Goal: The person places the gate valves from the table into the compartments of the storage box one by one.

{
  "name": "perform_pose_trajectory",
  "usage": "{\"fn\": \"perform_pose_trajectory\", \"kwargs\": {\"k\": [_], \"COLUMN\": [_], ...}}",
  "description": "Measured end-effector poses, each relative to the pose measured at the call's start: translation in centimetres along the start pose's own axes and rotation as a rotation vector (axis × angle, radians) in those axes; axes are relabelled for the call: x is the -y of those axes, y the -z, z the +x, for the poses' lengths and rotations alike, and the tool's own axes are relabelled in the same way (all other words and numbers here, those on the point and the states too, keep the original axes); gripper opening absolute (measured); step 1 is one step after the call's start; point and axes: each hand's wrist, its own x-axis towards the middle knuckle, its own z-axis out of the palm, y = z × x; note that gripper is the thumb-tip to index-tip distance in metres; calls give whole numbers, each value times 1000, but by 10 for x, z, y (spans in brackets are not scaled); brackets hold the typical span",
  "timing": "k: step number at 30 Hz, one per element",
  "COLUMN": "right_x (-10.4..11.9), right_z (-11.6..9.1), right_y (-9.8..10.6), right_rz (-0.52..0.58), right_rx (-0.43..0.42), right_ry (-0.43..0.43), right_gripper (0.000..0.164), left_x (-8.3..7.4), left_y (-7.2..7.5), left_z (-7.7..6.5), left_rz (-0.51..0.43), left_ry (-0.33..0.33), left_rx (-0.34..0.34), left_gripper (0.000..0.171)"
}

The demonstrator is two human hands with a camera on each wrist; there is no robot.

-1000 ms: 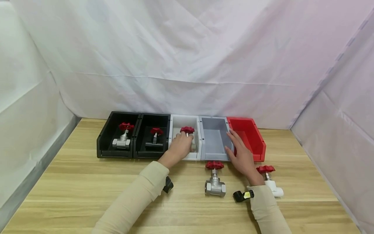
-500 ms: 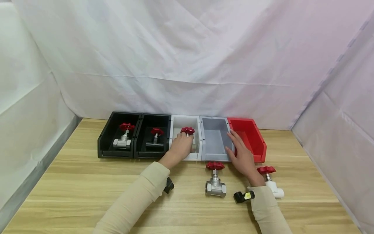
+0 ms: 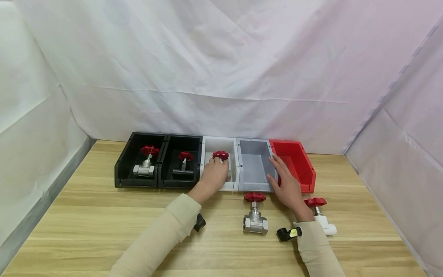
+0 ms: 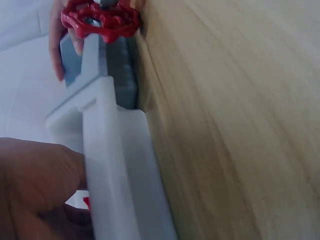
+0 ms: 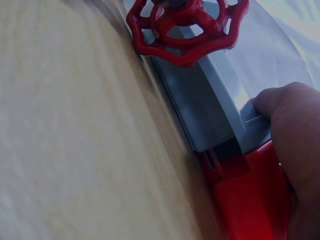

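Red-wheeled valve held in white plastic bin

The grip of our left hand pinches that valve, mostly hiding its body, third bin from the left. The grip of our right hand is spread where a grey plastic bin meets a bright red plastic bin. At left, two black plastic bins hold a silver metal valve and a black-bodied valve. On our pale wooden bench sit a second silver metal valve and, beside our right wrist, a white-bodied valve.
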Motion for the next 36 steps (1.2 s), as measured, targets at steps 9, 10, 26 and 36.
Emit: {"fn": "perform_pose_trajectory", "kwargs": {"k": [9, 10, 26, 36], "right_x": [3, 3, -2, 0], "right_z": [0, 0, -2, -1], "right_y": [2, 2, -2, -1], "right_rz": [7, 7, 1, -7], "right_rx": [1, 1, 2, -8], "right_ry": [-4, -3, 6, 7], "right_gripper": [77, 78, 77, 80], "left_x": [-5, -6, 22, 49], "left_y": [13, 15, 33, 11], "left_z": [-9, -9, -50, -73], "left_rz": [28, 19, -98, -318], "left_ry": [21, 27, 11, -19], "left_rx": [-45, -61, -384, -397], "left_gripper": [40, 40, 37, 54]}}
